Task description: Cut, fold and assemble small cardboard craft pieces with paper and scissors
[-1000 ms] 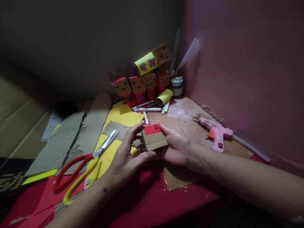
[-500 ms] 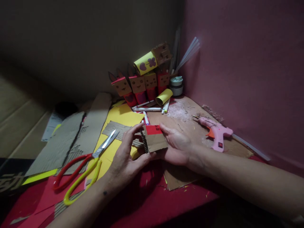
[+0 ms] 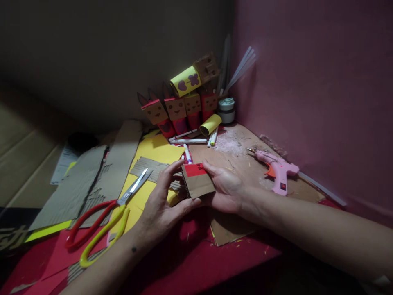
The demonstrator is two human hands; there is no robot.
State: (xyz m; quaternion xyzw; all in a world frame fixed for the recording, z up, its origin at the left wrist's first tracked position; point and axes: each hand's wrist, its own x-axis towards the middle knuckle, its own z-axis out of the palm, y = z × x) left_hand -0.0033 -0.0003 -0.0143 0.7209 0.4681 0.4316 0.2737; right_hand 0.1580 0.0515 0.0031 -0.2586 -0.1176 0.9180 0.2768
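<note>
Between both hands is a small square of brown cardboard (image 3: 200, 186) with a red printed strip on its upper part. My left hand (image 3: 164, 200) grips its left side, thumb at the lower edge and fingers behind the upper left corner. Around the right side my right hand (image 3: 225, 186) is closed, its thumb at the top right corner. The far side of the piece and some fingertips are hidden. Left of my hands, scissors (image 3: 123, 201) with one red and one yellow handle lie with blades nearly together, over yellow paper (image 3: 159, 146) and a corrugated strip (image 3: 150, 166).
A pink glue gun (image 3: 278, 168) lies at the right. Several cardboard-headed paper figures (image 3: 178, 110) stand at the back beside a lidded jar (image 3: 226, 110). Markers (image 3: 192, 141) and a yellow paper tube (image 3: 210, 125) lie before them. Torn cardboard sheets (image 3: 72, 184) cover the left.
The cardboard piece has turned slightly in my hands, so its corrugated left edge shows less and its front more. The whole view has shifted a little.
</note>
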